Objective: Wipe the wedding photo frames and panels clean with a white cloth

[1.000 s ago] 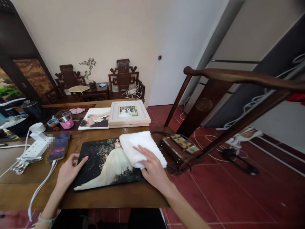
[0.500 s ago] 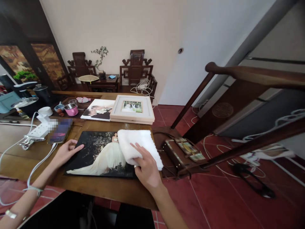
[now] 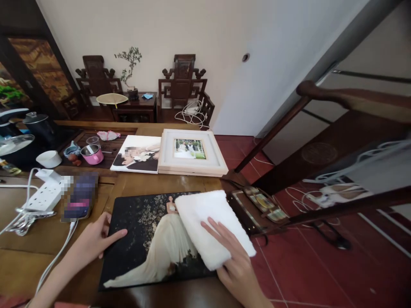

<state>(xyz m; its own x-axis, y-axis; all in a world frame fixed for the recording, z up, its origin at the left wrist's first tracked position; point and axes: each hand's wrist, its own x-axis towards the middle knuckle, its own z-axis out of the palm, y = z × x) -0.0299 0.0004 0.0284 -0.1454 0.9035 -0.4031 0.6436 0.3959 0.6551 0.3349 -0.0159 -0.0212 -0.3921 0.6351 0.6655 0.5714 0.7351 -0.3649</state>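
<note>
A dark photo panel [image 3: 128,239] showing a figure in a long pale gown lies flat near the table's front edge. My left hand [image 3: 99,239] grips its left side, thumb on the surface and fingers bent at the edge. On the panel's right part rests a folded white towel [image 3: 205,218], which covers that end and reaches past its right edge. My right hand [image 3: 236,256] presses on the towel with fingers stretched over it; the thumb is partly hidden at the near edge.
Behind the panel are a white-edged photo print [image 3: 138,164] and a pale wooden frame [image 3: 163,164]. A phone [image 3: 80,201], a power strip [image 3: 48,194], white cables and a pink cup [image 3: 93,156] stand to the left. A wooden chair [image 3: 321,145] holding a brown bag [image 3: 240,209] is at the right.
The view has moved closer and shifted, so the table things appear larger. My right hand still lies on the towel over the panel's right side; my left hand stays at the left edge.
</note>
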